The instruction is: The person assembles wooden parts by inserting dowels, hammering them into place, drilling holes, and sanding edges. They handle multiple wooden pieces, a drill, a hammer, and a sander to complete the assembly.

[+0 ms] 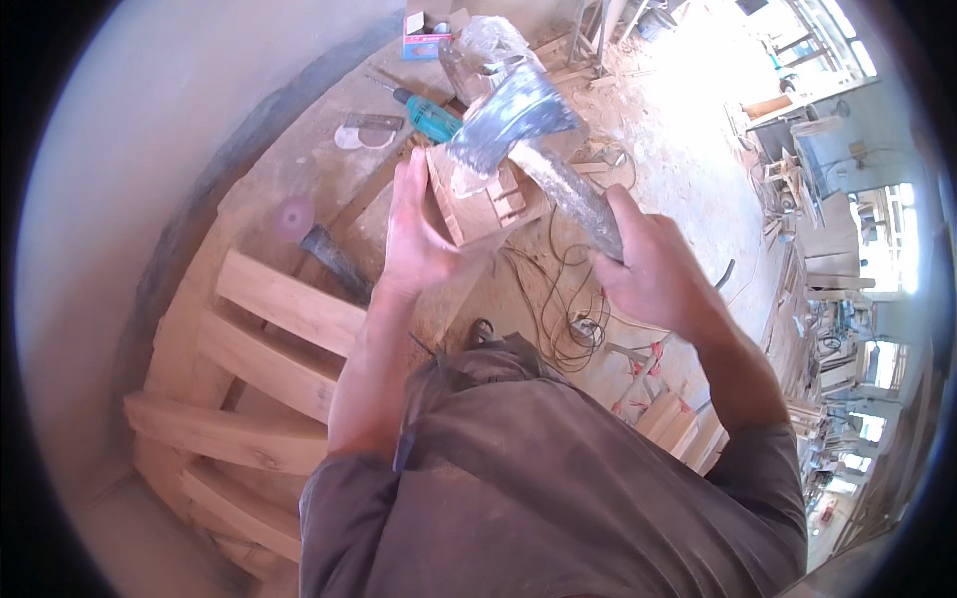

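My right hand (653, 264) is wrapped round the wooden handle of a hatchet (573, 189). Its broad metal head is raised and a little blurred, above a pale wooden block (474, 214). Notches are cut into the block's right side, and the hatchet head hides part of its top. My left hand (419, 234) grips the block from the left and near side, with fingers along its left edge and the thumb in front. I cannot tell whether the blade touches the wood.
A teal power drill (431, 120) lies beyond the block. At the left are a power tool with a pink disc (293, 217) and several wooden beams (289, 289). Tangled cables (563, 309) lie on the floor at the right. A small box (427, 45) stands at the far end.
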### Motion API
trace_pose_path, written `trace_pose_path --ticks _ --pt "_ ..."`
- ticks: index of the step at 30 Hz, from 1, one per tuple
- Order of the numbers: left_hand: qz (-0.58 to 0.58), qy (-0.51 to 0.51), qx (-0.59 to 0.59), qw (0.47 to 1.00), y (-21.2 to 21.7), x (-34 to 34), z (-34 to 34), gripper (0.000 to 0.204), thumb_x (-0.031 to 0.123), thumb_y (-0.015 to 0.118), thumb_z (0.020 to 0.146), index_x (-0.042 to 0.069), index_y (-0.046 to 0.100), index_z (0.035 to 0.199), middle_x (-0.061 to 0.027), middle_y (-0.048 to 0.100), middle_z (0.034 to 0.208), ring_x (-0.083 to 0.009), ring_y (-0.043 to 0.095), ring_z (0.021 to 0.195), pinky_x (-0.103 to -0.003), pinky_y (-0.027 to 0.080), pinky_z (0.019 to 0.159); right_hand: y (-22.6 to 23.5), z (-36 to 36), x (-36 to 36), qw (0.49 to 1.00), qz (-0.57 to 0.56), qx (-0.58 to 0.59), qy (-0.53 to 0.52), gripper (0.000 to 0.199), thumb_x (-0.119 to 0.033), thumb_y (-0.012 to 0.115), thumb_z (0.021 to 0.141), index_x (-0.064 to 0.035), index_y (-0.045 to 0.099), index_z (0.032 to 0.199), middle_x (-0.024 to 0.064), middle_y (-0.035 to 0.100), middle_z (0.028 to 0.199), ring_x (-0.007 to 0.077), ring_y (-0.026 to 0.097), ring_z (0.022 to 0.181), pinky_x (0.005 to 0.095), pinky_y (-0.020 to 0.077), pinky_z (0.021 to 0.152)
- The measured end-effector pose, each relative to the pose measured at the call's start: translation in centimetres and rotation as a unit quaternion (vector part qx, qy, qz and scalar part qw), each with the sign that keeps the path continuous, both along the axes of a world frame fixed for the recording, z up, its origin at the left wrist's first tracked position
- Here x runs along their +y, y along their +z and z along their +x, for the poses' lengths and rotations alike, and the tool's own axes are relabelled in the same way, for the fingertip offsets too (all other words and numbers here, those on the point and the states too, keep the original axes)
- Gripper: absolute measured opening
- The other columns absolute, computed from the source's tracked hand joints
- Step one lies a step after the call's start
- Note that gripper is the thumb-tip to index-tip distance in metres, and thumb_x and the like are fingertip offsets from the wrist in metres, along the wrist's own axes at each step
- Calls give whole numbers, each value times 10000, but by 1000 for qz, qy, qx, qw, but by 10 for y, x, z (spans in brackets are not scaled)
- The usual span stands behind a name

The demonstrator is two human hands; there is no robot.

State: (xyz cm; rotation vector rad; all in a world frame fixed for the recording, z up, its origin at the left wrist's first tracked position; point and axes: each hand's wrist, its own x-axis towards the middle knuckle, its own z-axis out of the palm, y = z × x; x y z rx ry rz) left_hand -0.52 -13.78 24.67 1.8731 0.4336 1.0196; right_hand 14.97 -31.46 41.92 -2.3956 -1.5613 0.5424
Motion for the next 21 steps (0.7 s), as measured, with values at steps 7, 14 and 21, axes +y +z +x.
trace_pose_path --ticks 7,14,21 --pt "67 44 7 997 6 7 -8 1061 184 945 588 -30 403 1474 -193 535 1213 -370 555 1161 -451 466 1031 47 0 -6 922 337 127 -141 368 -26 708 870 19 585 1214 56 655 852 183 642 721 355 535 645" --pt "47 29 -15 998 -5 5 -2 1105 210 943 575 -54 368 1480 -203 518 1257 -389 534 1193 -464 441 1057 -22 19 -14 992 100 20 -68 295 -42 661 893 16 513 1142 98 639 705 182 644 597 391 518 552" --pt "21 20 24 999 -6 11 -10 1251 290 956 558 -80 288 1549 -213 486 1378 -400 505 1291 -449 382 1149 11 -16 0 985 104 75 -112 289 -86 675 899 -14 531 1139 109 691 796 190 670 625 376 538 593"
